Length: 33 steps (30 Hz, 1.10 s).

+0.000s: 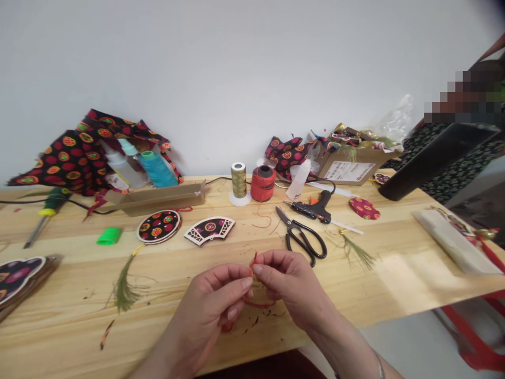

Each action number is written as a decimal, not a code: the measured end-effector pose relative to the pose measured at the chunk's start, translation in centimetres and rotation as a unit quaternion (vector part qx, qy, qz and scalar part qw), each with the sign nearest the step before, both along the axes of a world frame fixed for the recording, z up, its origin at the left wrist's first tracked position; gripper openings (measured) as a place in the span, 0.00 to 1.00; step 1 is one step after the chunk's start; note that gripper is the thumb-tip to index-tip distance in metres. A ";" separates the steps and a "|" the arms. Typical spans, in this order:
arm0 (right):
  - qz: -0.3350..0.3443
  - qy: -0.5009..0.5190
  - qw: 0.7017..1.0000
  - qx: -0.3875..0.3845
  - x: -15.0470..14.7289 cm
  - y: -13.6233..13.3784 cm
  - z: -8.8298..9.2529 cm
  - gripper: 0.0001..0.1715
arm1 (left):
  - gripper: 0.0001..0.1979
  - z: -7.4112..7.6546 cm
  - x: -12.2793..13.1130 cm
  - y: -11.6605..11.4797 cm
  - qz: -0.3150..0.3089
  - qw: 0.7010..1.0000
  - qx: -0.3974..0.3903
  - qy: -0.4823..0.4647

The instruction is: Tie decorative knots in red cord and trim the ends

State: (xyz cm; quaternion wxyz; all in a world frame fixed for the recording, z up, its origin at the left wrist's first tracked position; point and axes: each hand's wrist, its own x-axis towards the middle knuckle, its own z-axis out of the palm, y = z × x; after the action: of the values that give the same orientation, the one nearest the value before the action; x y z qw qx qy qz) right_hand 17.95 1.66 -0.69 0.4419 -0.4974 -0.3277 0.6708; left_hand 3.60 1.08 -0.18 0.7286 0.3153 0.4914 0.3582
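Observation:
My left hand (219,295) and my right hand (286,281) meet over the near middle of the wooden table (394,273). Both pinch a thin red cord (253,260) between thumb and fingers; a loop of it hangs below them. Black scissors (303,238) lie just beyond my right hand. A fan-shaped ornament (210,230) and a round fabric-covered ornament (159,226) rest farther back, left of centre. A green tassel (125,287) lies left of my left hand.
At the back stand a gold thread spool (239,181), a red cord spool (263,183), a black glue gun (313,208), patterned fabric (71,152), bottles and a cardboard box (349,166). A screwdriver (41,221) lies far left. Another person sits at the right edge.

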 end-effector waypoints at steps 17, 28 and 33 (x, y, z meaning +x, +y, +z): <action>-0.014 0.014 1.000 -0.014 -0.1 0.0 0.4 0.11 | 0.09 0.6 0.0 -0.3 0.014 0.997 0.017 0.079; -0.024 0.104 0.994 -0.016 0.1 0.2 0.5 0.12 | 0.02 1.2 -0.3 -0.3 -0.016 0.979 0.140 0.150; -0.007 0.163 0.986 -0.016 0.5 0.4 0.3 0.11 | 0.02 0.9 -0.4 -0.9 -0.037 0.962 0.186 0.198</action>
State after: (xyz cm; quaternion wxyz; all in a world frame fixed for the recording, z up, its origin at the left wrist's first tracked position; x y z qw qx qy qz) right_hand 18.44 2.05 -0.36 0.4860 -0.3909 -0.2370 0.7448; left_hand 3.24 0.21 0.76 0.5581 0.5275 0.5387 0.3466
